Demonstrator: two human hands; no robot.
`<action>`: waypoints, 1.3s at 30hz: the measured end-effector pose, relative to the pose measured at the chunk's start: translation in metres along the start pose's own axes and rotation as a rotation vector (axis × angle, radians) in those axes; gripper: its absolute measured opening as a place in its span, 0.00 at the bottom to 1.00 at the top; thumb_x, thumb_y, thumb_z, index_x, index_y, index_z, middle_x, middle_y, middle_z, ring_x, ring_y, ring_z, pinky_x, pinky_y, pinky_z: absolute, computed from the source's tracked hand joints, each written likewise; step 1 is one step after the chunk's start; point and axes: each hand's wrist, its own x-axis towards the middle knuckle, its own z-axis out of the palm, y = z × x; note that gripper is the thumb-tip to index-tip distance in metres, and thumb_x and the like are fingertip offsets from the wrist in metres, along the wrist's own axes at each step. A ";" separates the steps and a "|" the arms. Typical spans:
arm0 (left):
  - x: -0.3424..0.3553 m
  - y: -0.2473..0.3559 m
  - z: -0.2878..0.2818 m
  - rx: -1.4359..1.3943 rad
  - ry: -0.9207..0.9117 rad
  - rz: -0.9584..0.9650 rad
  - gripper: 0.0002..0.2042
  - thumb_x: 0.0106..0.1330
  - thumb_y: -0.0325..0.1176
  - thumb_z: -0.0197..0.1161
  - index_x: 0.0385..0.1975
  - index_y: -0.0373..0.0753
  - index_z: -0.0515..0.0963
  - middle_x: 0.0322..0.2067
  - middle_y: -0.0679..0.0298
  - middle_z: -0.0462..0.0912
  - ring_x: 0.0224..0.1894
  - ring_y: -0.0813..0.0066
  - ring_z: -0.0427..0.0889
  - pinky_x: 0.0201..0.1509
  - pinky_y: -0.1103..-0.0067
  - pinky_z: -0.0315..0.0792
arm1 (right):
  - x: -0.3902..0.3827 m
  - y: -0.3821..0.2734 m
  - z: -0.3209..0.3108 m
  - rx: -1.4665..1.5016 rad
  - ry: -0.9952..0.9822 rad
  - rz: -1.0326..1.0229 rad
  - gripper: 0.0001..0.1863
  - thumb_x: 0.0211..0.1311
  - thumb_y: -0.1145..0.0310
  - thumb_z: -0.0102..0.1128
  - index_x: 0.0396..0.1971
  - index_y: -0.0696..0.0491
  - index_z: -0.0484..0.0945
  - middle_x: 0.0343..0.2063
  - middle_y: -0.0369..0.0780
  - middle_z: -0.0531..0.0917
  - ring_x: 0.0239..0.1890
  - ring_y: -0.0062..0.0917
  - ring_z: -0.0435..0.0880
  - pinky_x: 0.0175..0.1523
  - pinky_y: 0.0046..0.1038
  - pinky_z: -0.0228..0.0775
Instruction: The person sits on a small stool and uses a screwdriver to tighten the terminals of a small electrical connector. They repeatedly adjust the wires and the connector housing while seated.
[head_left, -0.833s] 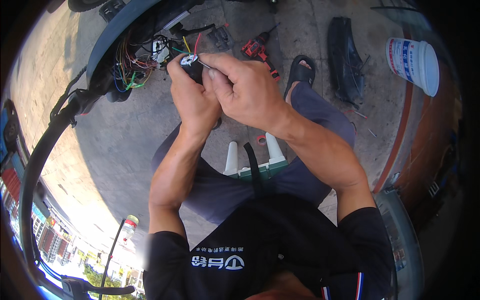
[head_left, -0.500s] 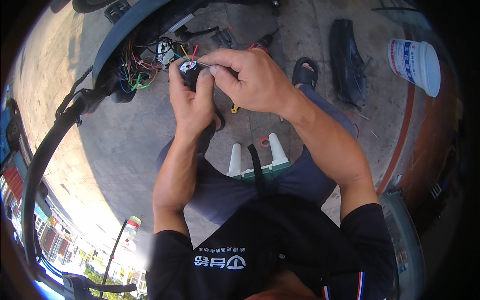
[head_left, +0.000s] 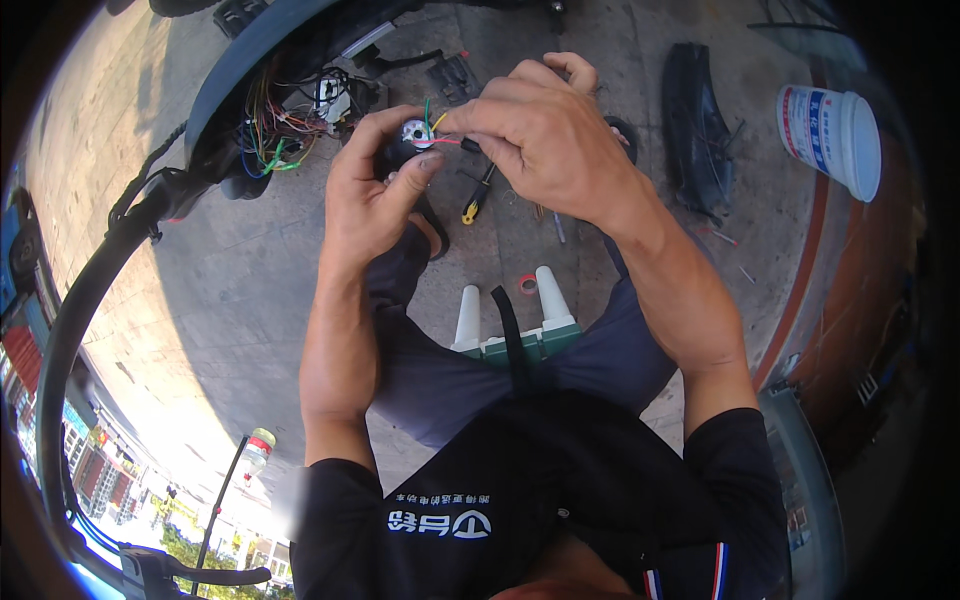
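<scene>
My left hand [head_left: 375, 190] is closed around a small black cylindrical part [head_left: 392, 155] with a silver end face [head_left: 417, 133]. A green wire [head_left: 428, 112], a yellow wire [head_left: 440, 121] and a red wire [head_left: 440, 141] come out of that face. My right hand [head_left: 550, 140] is just to the right, fingers bent and closed. Its thumb and index finger are by the red wire's outer end, where a small dark piece [head_left: 470, 145] shows. What exactly it grips is partly hidden. Beneath the hands, a screwdriver [head_left: 476, 203] with a yellow and black handle lies on the ground.
Exposed coloured wires [head_left: 275, 125] hang from the vehicle at the upper left. Its curved black bar [head_left: 90, 280] runs down the left. A white bucket [head_left: 830, 140] and a black curved panel [head_left: 697, 130] lie at right. Red tape [head_left: 529, 284] lies near the green-and-white stool [head_left: 530, 343].
The black part has moved right and turned, its wires now pointing up and right. My right hand has shifted right, and the thin metal tool at its fingertips no longer shows.
</scene>
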 end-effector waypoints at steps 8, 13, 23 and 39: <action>-0.003 -0.002 -0.003 -0.010 -0.126 -0.087 0.22 0.73 0.36 0.61 0.61 0.32 0.67 0.47 0.61 0.79 0.46 0.78 0.78 0.51 0.80 0.76 | 0.000 -0.003 -0.001 -0.009 0.019 -0.008 0.11 0.58 0.71 0.67 0.40 0.41 0.87 0.28 0.32 0.82 0.38 0.29 0.80 0.57 0.39 0.62; -0.001 -0.001 0.001 0.130 -0.053 -0.007 0.20 0.65 0.39 0.69 0.51 0.35 0.73 0.34 0.60 0.82 0.35 0.76 0.79 0.40 0.79 0.74 | 0.003 -0.003 -0.004 0.088 -0.012 -0.021 0.08 0.55 0.72 0.66 0.37 0.49 0.85 0.27 0.37 0.82 0.32 0.36 0.80 0.39 0.36 0.72; 0.000 0.007 0.003 0.151 -0.142 -0.083 0.22 0.63 0.44 0.72 0.46 0.35 0.75 0.25 0.62 0.81 0.21 0.76 0.79 0.25 0.77 0.71 | 0.004 -0.003 -0.008 0.140 -0.062 -0.107 0.07 0.52 0.73 0.66 0.33 0.54 0.84 0.26 0.39 0.83 0.32 0.36 0.82 0.37 0.35 0.74; -0.001 0.003 0.005 0.060 -0.160 -0.098 0.24 0.63 0.50 0.70 0.46 0.36 0.75 0.24 0.66 0.79 0.19 0.82 0.75 0.19 0.80 0.69 | 0.004 -0.003 -0.010 0.141 -0.080 -0.070 0.06 0.53 0.72 0.65 0.32 0.53 0.83 0.26 0.40 0.84 0.32 0.37 0.83 0.37 0.36 0.75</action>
